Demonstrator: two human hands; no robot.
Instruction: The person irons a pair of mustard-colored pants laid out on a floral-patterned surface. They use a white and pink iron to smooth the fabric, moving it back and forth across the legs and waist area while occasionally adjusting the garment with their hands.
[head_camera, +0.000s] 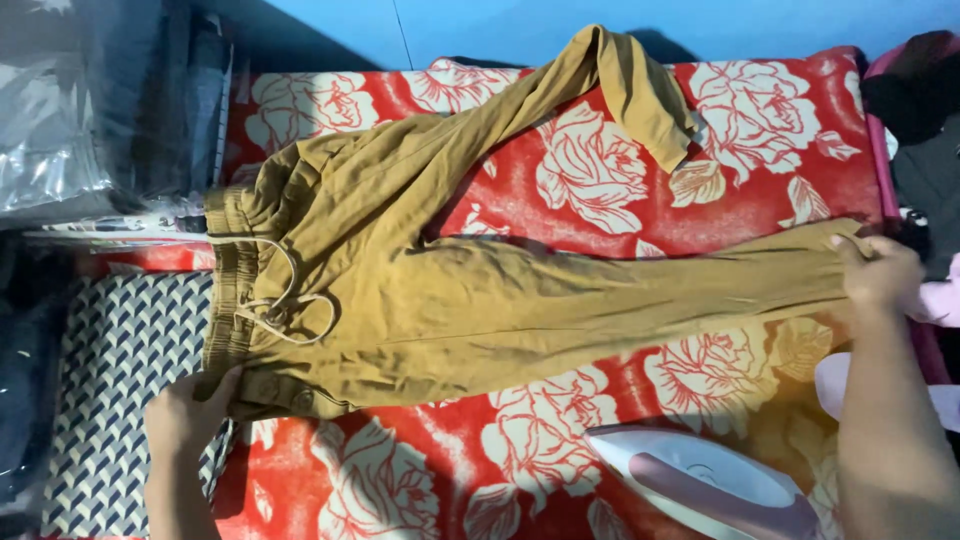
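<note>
Trousers (480, 300) on rose-patterned red blanket (600, 200), blue wall (500, 20)

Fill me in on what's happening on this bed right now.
A person has mustard-coloured trousers spread flat across a red blanket with white roses. Their left hand grips the waistband corner, near the drawstring, and their right hand holds the hem of one leg, pulling it straight. The other leg lies angled up toward the wall, its end folded over. A pink and white iron rests on the blanket by the right arm, not held.
</note>
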